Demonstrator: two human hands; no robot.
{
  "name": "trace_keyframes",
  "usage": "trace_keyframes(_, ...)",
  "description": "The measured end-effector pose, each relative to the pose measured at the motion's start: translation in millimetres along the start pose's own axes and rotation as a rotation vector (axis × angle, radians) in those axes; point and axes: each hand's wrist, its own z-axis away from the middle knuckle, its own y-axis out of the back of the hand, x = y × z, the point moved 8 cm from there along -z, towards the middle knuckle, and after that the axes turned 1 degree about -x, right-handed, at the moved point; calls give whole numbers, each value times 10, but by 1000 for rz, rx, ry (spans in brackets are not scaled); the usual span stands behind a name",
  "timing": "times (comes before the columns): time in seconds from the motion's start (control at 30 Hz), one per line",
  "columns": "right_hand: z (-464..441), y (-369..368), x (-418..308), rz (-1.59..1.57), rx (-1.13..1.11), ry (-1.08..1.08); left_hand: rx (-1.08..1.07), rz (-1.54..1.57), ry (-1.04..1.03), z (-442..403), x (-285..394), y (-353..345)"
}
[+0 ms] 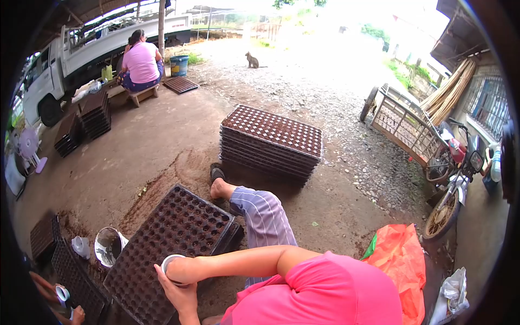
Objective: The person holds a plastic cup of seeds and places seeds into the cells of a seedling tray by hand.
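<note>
My left hand [182,299] is wrapped round a white-rimmed cup [165,262], holding it over a black seedling tray [176,219]. From above, my right hand [183,269] reaches into the cup, and its fingers are hidden inside. Dark soil fills the tray's cells, many of them with a small hollow on top. This tray lies on other trays, just in front of me and to the left of my outstretched leg.
A tall stack of soil-filled trays [271,141] stands ahead. Left are a white bucket [108,246] and a co-worker's hands [67,303] with a cup. An orange sack [398,265] lies right, near a motorcycle [455,184]. Another person [142,62] sits further back.
</note>
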Motion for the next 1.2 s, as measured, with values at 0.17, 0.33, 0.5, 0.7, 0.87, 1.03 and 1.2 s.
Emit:
trace_keyframes(0.17, 20, 141, -99, 50, 26, 93, -6, 4, -11, -13, 7, 7)
trace_keyframes(0.33, -44, -14, 12, 19, -166, 3, -2, -30, -17, -21, 60, -1)
trace_keyframes(0.5, -34, -296, 200, -3, -5, 50, 6, 4, 10, -10, -24, 12)
trace_keyframes(0.7, 23, 101, 4, -2, -128, 38, 20, -1, 42, -6, -67, 48)
trace_keyframes(0.87, -41, -142, 264, -178, 57, 298, 28, 4, -53, -103, 288, 293)
trace_keyframes(1.03, -59, 89, -8, 17, -80, -21, 10, 23, -44, -71, 128, 136)
trace_keyframes(1.2, 22, -608, 428, 51, 218, 82, 11, 29, -3, -6, 79, 59)
